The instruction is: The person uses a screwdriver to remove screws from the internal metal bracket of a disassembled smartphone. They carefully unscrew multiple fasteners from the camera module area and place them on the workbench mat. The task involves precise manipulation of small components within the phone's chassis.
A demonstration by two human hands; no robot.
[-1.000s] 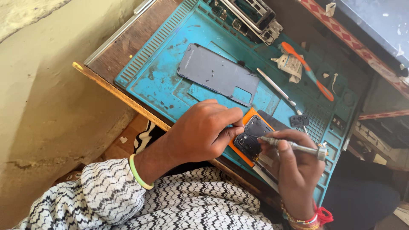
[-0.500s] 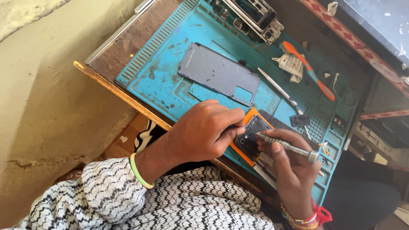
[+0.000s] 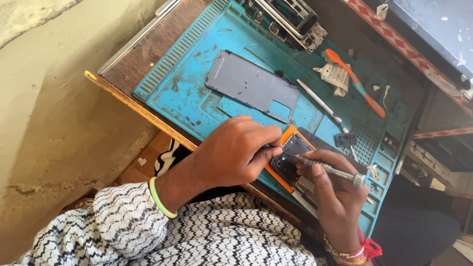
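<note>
Left hand [image 3: 235,152] pinches the edge of an opened phone [image 3: 288,160] in an orange frame, pressing it onto the blue repair mat [image 3: 197,93] at the near edge of the worktop [image 3: 143,54]. Just beside it, the right hand [image 3: 335,197] grips a slim metal screwdriver [image 3: 327,169], its tip on the phone's exposed inside. Beyond the left hand lies a grey back cover [image 3: 251,83]; farther off rests an orange-handled brush [image 3: 354,81]. A slip of the tip could scratch the board or flick a tiny screw off the edge, since the phone sits close to the worktop's lip.
</note>
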